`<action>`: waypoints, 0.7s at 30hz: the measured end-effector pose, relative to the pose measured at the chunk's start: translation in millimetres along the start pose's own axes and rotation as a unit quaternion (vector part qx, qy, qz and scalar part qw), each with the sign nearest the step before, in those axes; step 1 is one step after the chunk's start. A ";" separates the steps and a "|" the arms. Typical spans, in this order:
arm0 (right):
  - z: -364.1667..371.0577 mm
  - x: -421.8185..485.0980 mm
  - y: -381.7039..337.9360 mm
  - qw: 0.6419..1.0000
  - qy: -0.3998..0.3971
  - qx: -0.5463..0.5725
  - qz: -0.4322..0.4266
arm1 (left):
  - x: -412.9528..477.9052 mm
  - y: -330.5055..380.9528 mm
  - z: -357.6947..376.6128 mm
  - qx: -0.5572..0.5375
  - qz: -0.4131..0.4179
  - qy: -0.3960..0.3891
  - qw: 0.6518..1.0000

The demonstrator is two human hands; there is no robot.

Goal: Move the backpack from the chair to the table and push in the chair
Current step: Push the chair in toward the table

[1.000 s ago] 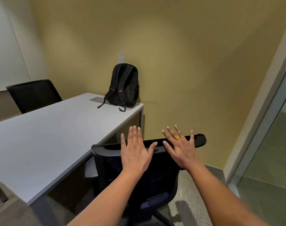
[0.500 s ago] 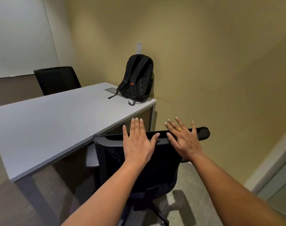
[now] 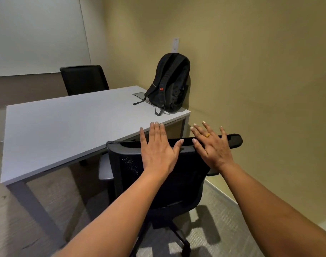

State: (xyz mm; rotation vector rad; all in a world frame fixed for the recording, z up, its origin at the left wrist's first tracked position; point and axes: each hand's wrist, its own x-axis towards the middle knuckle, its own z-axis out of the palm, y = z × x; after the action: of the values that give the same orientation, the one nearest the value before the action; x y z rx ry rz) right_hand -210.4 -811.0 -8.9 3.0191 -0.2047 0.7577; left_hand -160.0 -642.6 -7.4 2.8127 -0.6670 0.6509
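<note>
The black backpack (image 3: 169, 84) already stands upright at the far right corner of the grey table (image 3: 65, 123), leaning against the yellow wall, its straps trailing onto the tabletop, so the step left is judged to be pushing in the chair. The black mesh office chair (image 3: 158, 175) sits directly ahead of the person, its backrest facing them and its seat pointing toward the table's near edge; the top rail of the backrest runs left to right, across the line of the push. The left hand (image 3: 157, 149) lies flat and open on the middle of the backrest top, fingers together and reaching over the rail, gripping nothing. The right hand (image 3: 212, 145), with a gold ring (image 3: 207, 135) on one finger, rests spread and open on the right part of the rail, also not closed around it. Both hands are about equally near, so the push would go straight forward, away from the body. The chair's front seems to be just under the table edge, with the backrest well short of it. A second black chair (image 3: 84, 79) stands at the table's far side.
</note>
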 end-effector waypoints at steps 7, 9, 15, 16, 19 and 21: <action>19.8 35.4 55.5 0.999 0.018 0.028 -0.040 | 35.5 41.6 23.9 0.016 -0.029 0.011 0.999; 26.3 46.0 68.7 0.998 0.014 0.033 -0.052 | 45.7 50.2 30.4 0.021 -0.039 0.009 0.999; 45.8 79.5 101.3 0.995 0.018 0.054 -0.087 | 74.9 70.6 46.2 0.036 -0.071 0.001 0.997; 49.0 85.0 106.1 0.994 0.021 0.059 -0.092 | 80.1 73.6 48.8 0.039 -0.076 -0.002 0.996; 57.4 101.6 119.4 0.991 0.030 0.073 -0.108 | 95.5 82.8 57.2 0.051 -0.091 -0.006 0.995; 63.7 111.5 129.0 0.989 0.032 0.081 -0.121 | 105.1 89.1 63.6 0.059 -0.103 -0.007 0.993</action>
State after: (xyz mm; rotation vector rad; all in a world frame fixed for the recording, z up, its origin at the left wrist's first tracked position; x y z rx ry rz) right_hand -100.2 -955.9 -13.8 3.0813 0.2315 0.8854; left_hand -93.0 -778.7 -9.9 2.9428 -0.3432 0.6524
